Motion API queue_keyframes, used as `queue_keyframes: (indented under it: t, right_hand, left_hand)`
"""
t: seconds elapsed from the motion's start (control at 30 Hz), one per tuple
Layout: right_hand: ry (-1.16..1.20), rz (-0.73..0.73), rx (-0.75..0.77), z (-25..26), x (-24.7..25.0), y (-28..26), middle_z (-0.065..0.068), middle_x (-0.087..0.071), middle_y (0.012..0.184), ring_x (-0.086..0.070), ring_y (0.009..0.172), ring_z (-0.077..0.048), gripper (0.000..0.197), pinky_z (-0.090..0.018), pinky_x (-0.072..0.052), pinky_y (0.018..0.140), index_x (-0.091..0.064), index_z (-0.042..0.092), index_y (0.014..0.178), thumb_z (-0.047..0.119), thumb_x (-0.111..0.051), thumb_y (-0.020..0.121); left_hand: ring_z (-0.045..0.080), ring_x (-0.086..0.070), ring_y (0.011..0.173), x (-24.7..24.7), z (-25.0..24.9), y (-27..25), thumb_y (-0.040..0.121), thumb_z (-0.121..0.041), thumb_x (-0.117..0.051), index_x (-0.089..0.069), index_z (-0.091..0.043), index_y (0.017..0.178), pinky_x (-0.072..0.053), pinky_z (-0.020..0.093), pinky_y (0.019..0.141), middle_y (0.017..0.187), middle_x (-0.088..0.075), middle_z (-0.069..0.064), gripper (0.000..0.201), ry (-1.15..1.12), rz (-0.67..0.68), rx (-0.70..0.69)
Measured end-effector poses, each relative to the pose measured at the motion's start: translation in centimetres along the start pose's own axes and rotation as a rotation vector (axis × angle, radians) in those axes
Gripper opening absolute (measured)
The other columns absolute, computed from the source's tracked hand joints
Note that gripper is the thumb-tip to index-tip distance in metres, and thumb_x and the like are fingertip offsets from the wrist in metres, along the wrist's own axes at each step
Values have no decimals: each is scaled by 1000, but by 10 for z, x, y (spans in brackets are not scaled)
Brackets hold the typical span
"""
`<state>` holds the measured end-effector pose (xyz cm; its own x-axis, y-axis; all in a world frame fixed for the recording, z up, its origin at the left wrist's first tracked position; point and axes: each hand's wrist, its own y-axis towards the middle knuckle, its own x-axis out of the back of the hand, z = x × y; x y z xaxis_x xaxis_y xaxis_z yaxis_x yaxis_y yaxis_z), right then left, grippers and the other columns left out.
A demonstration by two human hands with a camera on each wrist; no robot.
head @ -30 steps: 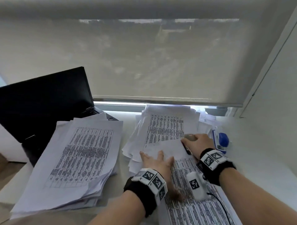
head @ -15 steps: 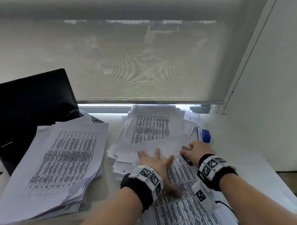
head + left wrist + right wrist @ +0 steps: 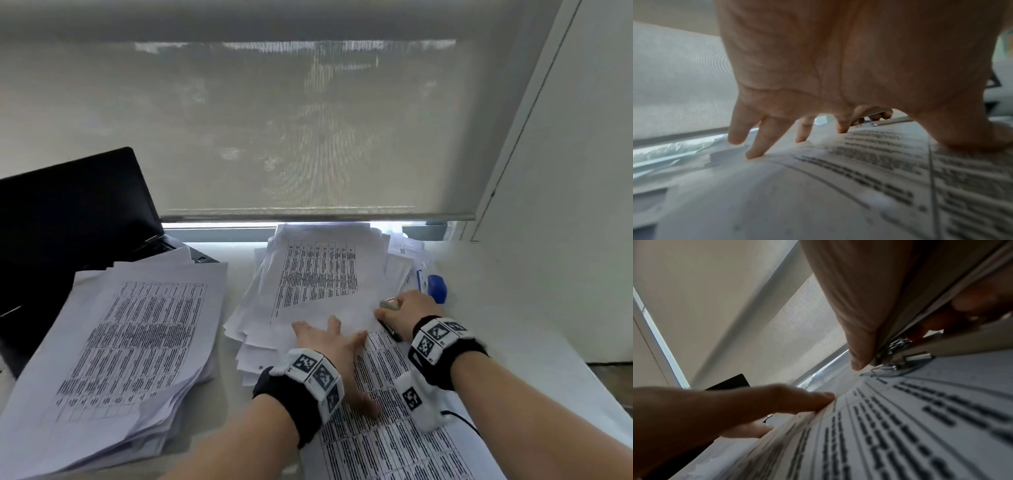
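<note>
A set of printed table sheets (image 3: 394, 428) lies nearest to me on the white desk. My left hand (image 3: 329, 346) presses flat on it with spread, straight fingers (image 3: 754, 152), their tips at the sheets' far edge. My right hand (image 3: 407, 311) grips a grey stapler (image 3: 388, 304) at the sheets' top right corner. In the right wrist view the stapler (image 3: 941, 345) sits with its metal mouth over the paper's corner (image 3: 890, 382), thumb (image 3: 857, 353) on one side and fingers curled round the other. The left hand (image 3: 756, 402) shows beside it.
A loose pile of printed paper (image 3: 318, 274) lies just beyond my hands, and a thick stack (image 3: 130, 342) sits at the left, partly over an open black laptop (image 3: 68, 212). A blue and white object (image 3: 436, 287) lies right of my right hand. A roller blind (image 3: 274, 137) and wall (image 3: 565, 171) close the far side.
My view has swung to the right, so everything sits further left in the frame. Both hands keep their places on the sheets and stapler.
</note>
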<state>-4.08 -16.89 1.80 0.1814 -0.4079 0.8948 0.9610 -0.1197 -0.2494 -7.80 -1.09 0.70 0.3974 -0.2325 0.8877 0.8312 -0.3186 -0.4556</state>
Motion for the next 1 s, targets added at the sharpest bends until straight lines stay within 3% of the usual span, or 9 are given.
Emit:
queue_keyframes:
  t: [0.07, 0.13, 0.23, 0.33, 0.57, 0.67, 0.8, 0.9, 1.0]
  right_hand:
    - [38, -11, -10, -2, -1, 3, -9, -63, 101, -61, 95, -23, 32, -30, -48, 82, -53, 23, 68, 46, -56, 91]
    - [62, -12, -29, -4, -3, 5, -8, -64, 98, -62, 91, -22, 31, -29, -48, 80, -63, 14, 84, 45, -59, 88]
    - [35, 3, -15, -2, -2, 4, -10, -64, 104, -62, 95, -23, 32, -32, -50, 87, -64, 13, 90, 44, -56, 90]
    - [13, 9, 6, -3, 0, 2, -10, -63, 107, -61, 98, -24, 37, -32, -49, 89, -65, 10, 101, 44, -53, 93]
    - [34, 4, 13, -10, -4, 8, -6, -63, 104, -60, 97, -22, 27, -27, -45, 85, -60, 19, 81, 44, -56, 91]
    - [80, -23, -35, -13, -11, 16, -3, -64, 97, -59, 89, -18, 36, -24, -42, 77, -62, 15, 93, 50, -62, 84]
    - [98, -23, -40, -14, -18, 24, -2, -65, 94, -61, 88, -19, 40, -27, -48, 80, -63, 14, 96, 51, -63, 82]
    - [105, -33, -34, -13, -18, 24, -2, -64, 88, -60, 83, -19, 37, -26, -43, 71, -60, 15, 89, 51, -64, 80]
    - [80, -28, -15, -8, -14, 21, -7, -64, 94, -61, 89, -23, 31, -28, -47, 76, -53, 22, 70, 48, -58, 87]
  left_hand:
    - [31, -49, 120, 7, 8, 3, 58, -92, -54, -31, -38, 144, -37, 53, 103, 140, -42, 3, 104, -65, -68, 6]
    - [25, -50, 122, 15, 24, 7, 65, -92, -47, -36, -33, 144, -44, 46, 100, 144, -42, 0, 99, -196, -155, 101]
    - [27, -40, 136, 19, 58, 13, 68, -84, -55, -22, -35, 150, -43, 48, 104, 158, -24, -5, 101, -408, -243, 256]
    - [30, -28, 140, 14, 72, 21, 57, -85, -64, -15, -38, 151, -33, 56, 110, 156, -25, -6, 115, -415, -151, 279]
    - [29, -25, 135, 17, 47, 41, 42, -82, -75, -21, -43, 145, -21, 58, 110, 145, -33, -3, 123, -277, -100, 225]
    - [33, -21, 139, 21, 45, 41, 45, -78, -78, -22, -44, 145, -19, 62, 111, 148, -30, 0, 120, -265, -65, 227]
    - [33, -21, 138, 19, 45, 38, 47, -76, -79, -22, -45, 144, -22, 62, 110, 147, -29, 0, 117, -297, -58, 225]
    - [33, -25, 134, 20, 43, 35, 52, -71, -80, -24, -44, 144, -28, 59, 107, 144, -31, 0, 111, -312, -64, 236]
    - [34, -24, 135, 22, 41, 32, 55, -69, -80, -22, -43, 146, -28, 59, 109, 147, -28, 0, 112, -312, -61, 237]
